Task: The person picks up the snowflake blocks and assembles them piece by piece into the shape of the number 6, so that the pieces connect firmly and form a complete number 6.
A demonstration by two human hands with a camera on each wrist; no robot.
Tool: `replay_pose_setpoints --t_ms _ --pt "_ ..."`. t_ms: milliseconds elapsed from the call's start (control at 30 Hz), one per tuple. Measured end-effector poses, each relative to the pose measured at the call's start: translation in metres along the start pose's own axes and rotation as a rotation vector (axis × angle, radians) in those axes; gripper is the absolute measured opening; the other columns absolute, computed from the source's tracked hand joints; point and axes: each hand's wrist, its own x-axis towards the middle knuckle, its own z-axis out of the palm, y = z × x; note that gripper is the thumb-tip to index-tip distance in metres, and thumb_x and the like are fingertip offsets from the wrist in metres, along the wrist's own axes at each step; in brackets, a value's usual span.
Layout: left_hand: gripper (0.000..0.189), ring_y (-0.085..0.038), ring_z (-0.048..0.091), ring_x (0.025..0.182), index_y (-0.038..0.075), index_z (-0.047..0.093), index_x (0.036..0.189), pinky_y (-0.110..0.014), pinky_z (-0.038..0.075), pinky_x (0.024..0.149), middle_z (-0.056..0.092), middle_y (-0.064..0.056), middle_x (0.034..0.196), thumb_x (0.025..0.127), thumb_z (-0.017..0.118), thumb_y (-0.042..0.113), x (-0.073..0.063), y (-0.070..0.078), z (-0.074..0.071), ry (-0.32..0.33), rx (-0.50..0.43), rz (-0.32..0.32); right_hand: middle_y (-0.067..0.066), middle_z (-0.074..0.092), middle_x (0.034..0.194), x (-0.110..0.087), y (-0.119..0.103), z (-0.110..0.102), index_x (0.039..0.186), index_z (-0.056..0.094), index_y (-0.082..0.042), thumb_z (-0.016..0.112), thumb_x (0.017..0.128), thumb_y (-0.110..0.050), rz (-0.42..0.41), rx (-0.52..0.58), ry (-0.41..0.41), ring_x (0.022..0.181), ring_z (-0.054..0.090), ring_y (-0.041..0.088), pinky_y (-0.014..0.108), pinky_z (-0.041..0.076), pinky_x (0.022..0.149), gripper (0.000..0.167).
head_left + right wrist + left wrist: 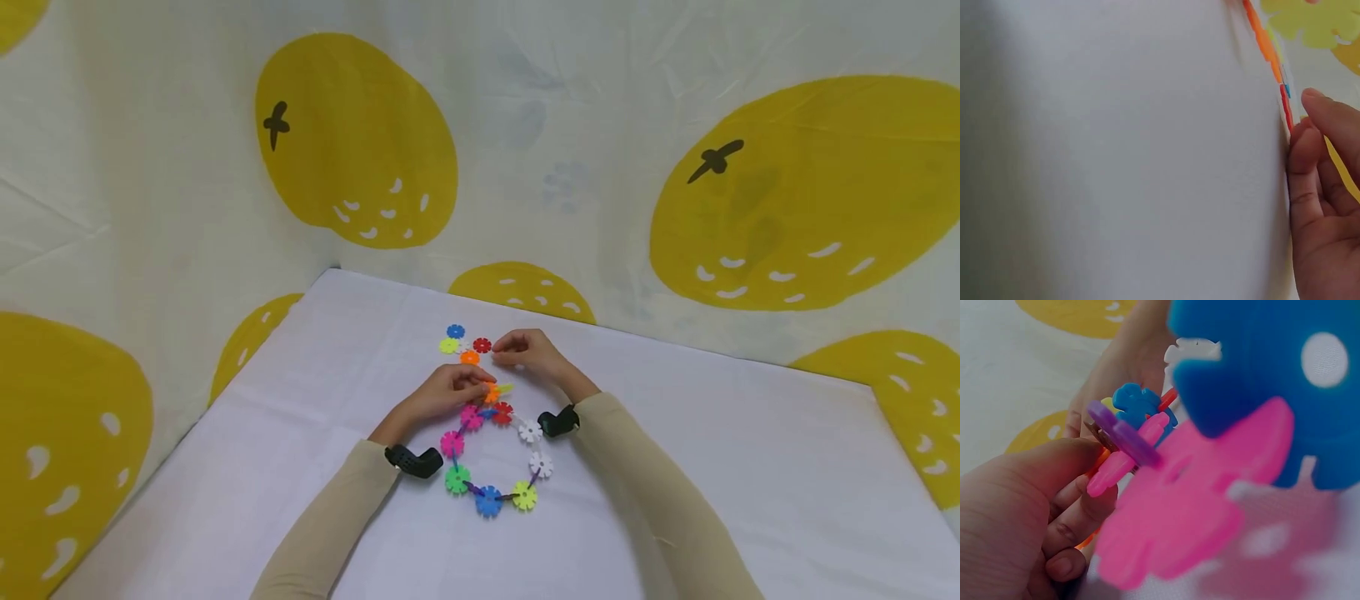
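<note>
A left hand pinches a flat orange disc, partly hidden by fingers, atop a ring of notched plastic discs at lower centre on a smooth, white-clothed counter. The right hand, fingers loosely bent and grasping nothing visible, hovers beside a scalloped red disc. A blurred blue disc is cut off at the left wrist view's upper right.

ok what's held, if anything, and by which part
Left hand pinches the colourful ring of notched plastic discs by its orange disc; right hand holds nothing visible.
</note>
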Motion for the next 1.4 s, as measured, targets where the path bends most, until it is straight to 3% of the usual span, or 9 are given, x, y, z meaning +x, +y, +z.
replay_pose_setpoints --t_ms 267,433,667,967,1067,1267,1400 --pt "0.025 -0.012 0.064 0.077 0.003 0.067 0.118 -0.023 0.052 0.077 0.07 -0.005 0.09 0.097 0.062 0.016 0.001 0.004 0.006 -0.019 -0.003 0.001 0.009 0.066 0.092 0.0 -0.004 0.001 0.113 0.07 -0.004 0.072 0.09 -0.017 0.006 -0.009 0.064 0.074 0.054 0.019 0.019 0.048 0.065 0.027" --pt "0.024 -0.013 0.064 0.078 0.006 0.068 0.117 -0.024 0.052 0.078 0.07 -0.003 0.091 0.097 0.062 0.016 0.001 0.005 0.004 -0.017 0.022 0.0 0.005 0.06 0.083 0.009 -0.002 0.002 0.119 0.07 -0.011 0.072 0.09 -0.021 -0.032 -0.117 0.082 0.073 0.051 0.02 0.02 0.045 0.064 0.031" --pt "0.023 -0.013 0.064 0.076 0.005 0.068 0.116 -0.024 0.053 0.078 0.07 -0.004 0.091 0.096 0.062 0.016 0.002 0.003 0.001 -0.018 0.035 0.034 0.005 0.052 0.076 0.014 -0.013 0.006 0.125 0.067 -0.008 0.07 0.09 -0.016 -0.067 -0.264 0.046 0.071 0.046 0.019 0.023 0.039 0.062 0.036" --pt "0.024 -0.013 0.064 0.075 0.003 0.067 0.118 -0.025 0.053 0.078 0.071 -0.005 0.091 0.097 0.061 0.015 0.0 0.001 0.001 -0.024 0.017 0.022 0.005 0.054 0.083 0.01 -0.014 0.007 0.107 0.069 -0.004 0.074 0.087 -0.015 0.032 -0.201 0.021 0.072 0.045 0.019 0.022 0.038 0.063 0.023" --pt "0.024 -0.012 0.064 0.075 0.002 0.067 0.116 -0.025 0.053 0.078 0.071 -0.006 0.091 0.097 0.061 0.014 -0.001 0.001 0.001 -0.018 0.018 0.033 0.007 0.056 0.091 0.01 -0.012 0.007 0.107 0.069 -0.005 0.074 0.088 -0.014 0.011 -0.212 0.003 0.075 0.045 0.019 0.023 0.039 0.065 0.022" --pt "0.024 -0.012 0.063 0.077 0.004 0.068 0.116 -0.024 0.051 0.078 0.07 -0.003 0.09 0.097 0.062 0.016 -0.001 0.0 0.001 -0.015 0.037 0.03 0.013 0.051 0.107 0.009 -0.013 0.007 0.127 0.065 -0.008 0.069 0.09 -0.009 -0.07 -0.273 -0.065 0.09 0.044 0.023 0.027 0.04 0.075 0.037" --pt "0.024 -0.012 0.063 0.076 0.005 0.068 0.116 -0.024 0.052 0.077 0.07 -0.003 0.09 0.097 0.062 0.016 -0.001 0.001 0.0 -0.016 0.04 0.022 0.013 0.051 0.107 0.009 -0.015 0.007 0.122 0.068 -0.008 0.07 0.09 -0.011 -0.071 -0.31 -0.074 0.093 0.044 0.024 0.027 0.04 0.076 0.032"
